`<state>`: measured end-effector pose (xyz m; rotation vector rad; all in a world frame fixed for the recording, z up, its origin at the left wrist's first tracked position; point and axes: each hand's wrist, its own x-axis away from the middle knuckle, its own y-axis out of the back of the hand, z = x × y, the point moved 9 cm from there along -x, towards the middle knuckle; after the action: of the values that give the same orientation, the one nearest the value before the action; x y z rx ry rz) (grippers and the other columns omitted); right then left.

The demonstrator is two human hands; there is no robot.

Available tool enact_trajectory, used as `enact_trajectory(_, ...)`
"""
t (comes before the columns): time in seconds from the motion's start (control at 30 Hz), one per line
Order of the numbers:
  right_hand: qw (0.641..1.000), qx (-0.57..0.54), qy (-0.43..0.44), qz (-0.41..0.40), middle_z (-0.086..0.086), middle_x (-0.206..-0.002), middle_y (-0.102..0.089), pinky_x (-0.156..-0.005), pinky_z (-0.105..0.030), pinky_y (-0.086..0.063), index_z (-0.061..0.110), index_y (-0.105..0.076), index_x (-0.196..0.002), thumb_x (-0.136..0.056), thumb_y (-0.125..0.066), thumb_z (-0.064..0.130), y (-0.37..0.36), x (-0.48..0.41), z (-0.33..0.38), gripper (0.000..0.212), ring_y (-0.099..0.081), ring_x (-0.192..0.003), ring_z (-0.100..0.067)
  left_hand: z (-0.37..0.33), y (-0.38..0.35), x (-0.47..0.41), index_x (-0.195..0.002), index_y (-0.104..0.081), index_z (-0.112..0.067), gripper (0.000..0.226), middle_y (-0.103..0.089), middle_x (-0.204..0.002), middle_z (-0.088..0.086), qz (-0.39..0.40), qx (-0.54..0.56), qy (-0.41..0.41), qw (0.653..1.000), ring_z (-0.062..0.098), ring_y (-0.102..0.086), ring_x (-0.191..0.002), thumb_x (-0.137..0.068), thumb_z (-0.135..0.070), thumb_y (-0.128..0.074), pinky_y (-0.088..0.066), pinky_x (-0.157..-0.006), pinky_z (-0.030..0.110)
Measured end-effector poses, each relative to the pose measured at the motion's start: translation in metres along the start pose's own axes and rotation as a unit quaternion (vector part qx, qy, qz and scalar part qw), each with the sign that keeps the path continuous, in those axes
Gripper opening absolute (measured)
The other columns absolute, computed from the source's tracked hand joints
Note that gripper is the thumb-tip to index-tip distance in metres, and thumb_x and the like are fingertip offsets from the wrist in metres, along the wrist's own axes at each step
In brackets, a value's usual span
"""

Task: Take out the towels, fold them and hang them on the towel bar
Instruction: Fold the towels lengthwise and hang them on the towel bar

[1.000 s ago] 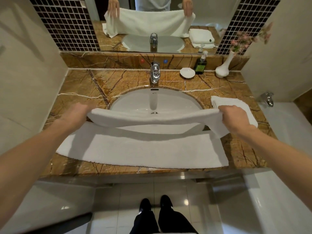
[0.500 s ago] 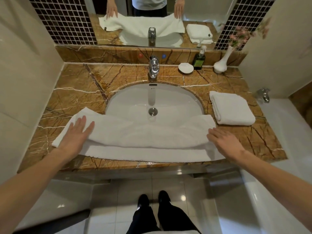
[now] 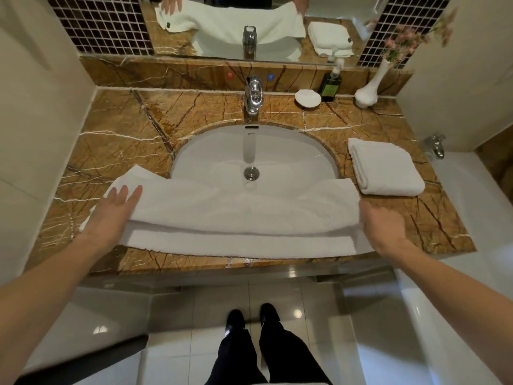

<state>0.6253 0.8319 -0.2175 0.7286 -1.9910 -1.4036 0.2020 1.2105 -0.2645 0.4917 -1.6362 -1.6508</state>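
- Across the front of the counter (image 3: 116,129) lies the towel (image 3: 238,215), folded lengthwise into a long band, its middle spanning the near rim of the sink (image 3: 249,145).
- My left hand (image 3: 113,209) rests flat on the towel's left end, fingers (image 3: 134,194) straight and released, grasping nothing.
- My right hand (image 3: 381,223) is at the towel's right end. Its back hides the fingers, so I cannot tell whether they lie flat or pinch the cloth.
- I judge the step to be smoothing this fold. The upper layer sits back from the near edge, so I should square the edges, press creases outward from the middle and mind the sag over the basin.
- A second folded towel (image 3: 385,168) sits just beside the right end. No towel bar is in view.
- Writing: the small dark mark on the sink below the faucet (image 3: 254,95) and the label on the green bottle (image 3: 331,84) are too small to read.
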Motion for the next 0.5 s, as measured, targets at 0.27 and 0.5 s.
enact_trajectory(0.27, 0.965, 0.211, 0.152, -0.037, 0.001, -0.107, -0.062, -0.092, -0.038, -0.034, 0.016, -0.056, -0.111, -0.082, -0.059, 0.014, 0.013, 0.012, 0.004, 0.029, -0.055, -0.104, -0.022, 0.005, -0.012, 0.008, -0.151, 0.008, -0.022, 0.097, -0.002, -0.159, 0.015, 0.017, -0.149, -0.007, 0.989, 0.035, 0.000, -0.146, -0.081, 0.013, -0.049, -0.008, -0.114, 0.055)
enact_trajectory(0.5, 0.950, 0.238, 0.196, 0.054, -0.016, -0.148, -0.033, -0.116, -0.048, -0.018, 0.006, -0.031, -0.144, -0.086, -0.061, 0.018, -0.043, 0.039, 0.015, 0.066, -0.029, -0.138, -0.031, 0.010, -0.039, 0.019, -0.151, 0.008, -0.023, 0.084, -0.003, -0.159, 0.014, 0.048, -0.141, -0.021, 0.989, 0.032, -0.004, -0.146, -0.088, 0.007, -0.039, -0.010, -0.117, 0.049)
